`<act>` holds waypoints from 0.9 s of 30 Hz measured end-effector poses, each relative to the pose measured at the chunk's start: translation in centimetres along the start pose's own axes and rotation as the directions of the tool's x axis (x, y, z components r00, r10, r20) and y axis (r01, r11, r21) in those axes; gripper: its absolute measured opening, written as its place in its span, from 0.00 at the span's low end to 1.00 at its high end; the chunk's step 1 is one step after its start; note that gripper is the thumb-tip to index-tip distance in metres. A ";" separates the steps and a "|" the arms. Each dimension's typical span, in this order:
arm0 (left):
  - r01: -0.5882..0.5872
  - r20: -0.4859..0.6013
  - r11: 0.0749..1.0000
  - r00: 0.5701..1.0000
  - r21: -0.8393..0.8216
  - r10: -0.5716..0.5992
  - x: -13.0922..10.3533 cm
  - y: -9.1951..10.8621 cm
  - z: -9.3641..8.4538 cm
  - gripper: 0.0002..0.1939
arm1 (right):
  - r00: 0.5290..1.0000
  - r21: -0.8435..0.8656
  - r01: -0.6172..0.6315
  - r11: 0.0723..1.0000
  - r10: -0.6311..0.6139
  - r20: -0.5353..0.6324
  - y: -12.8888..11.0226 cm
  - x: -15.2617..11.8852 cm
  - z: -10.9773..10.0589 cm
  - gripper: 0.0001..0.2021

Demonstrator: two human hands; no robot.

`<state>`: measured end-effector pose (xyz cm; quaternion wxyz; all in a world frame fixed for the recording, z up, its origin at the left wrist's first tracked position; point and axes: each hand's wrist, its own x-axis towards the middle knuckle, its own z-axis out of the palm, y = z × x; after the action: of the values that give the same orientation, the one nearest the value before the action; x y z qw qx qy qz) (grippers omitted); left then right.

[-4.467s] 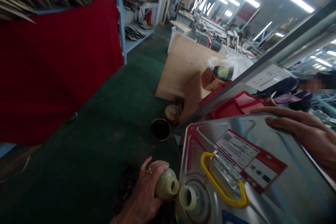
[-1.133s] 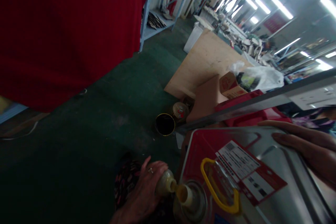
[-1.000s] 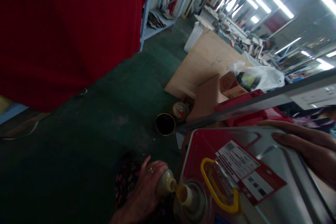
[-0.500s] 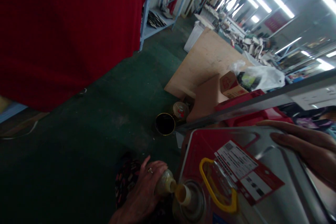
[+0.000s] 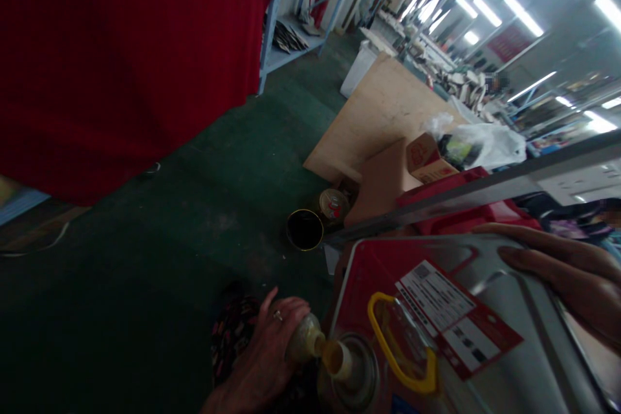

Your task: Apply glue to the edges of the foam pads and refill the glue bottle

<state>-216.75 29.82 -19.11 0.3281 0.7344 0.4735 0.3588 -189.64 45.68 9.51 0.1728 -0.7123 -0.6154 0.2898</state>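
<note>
Looked across green floor (image 5: 228,174) beside red cloth (image 5: 126,71). Clamped left hand (image 5: 269,346) around bottle (image 5: 304,339), by spout (image 5: 341,361) of metal can (image 5: 528,304); laid right hand (image 5: 575,278) open over its upper right edge.

metal can (image 5: 514,297) label (image 5: 458,320): we can't read print | carton (image 5: 431,168): red print, illegible | red banner (image 5: 509,42): unreadable

Hands: two, left hand (image 5: 264,343) at bottom centre, right hand (image 5: 567,265) at the right edge
Metal cans: one large metal can (image 5: 524,336), lower right
Can handles: one yellow handle (image 5: 405,372)
Can spouts: one spout (image 5: 343,362)
Bottles: one bottle (image 5: 304,338), bottom centre
Rings: one ring (image 5: 277,315)
Open buckets: one bucket (image 5: 305,210), centre
Red cloths: one cloth (image 5: 121,65), upper left
Plywood boards: one board (image 5: 378,107), upper centre
Ceiling lights: several, blurred, upper right
</note>
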 end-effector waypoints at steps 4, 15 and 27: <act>0.001 -0.002 1.000 1.000 0.001 -0.001 0.0 0.0 -0.1 0.28 | 1.000 0.027 -0.013 1.000 0.012 0.014 -0.1 -0.1 0.1 0.20; 0.020 0.016 1.000 1.000 0.018 -0.020 0.0 -0.1 0.0 0.26 | 0.999 0.001 -0.039 0.999 0.039 0.008 0.2 0.1 -0.1 0.24; 0.008 0.005 1.000 1.000 0.011 -0.008 -0.1 -0.2 0.0 0.28 | 0.999 -0.071 -0.002 0.997 0.005 0.040 0.4 0.3 -0.5 0.25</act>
<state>-216.83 29.74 -19.30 0.3266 0.7352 0.4777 0.3531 -189.03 45.95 9.57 0.1343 -0.7132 -0.6274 0.2821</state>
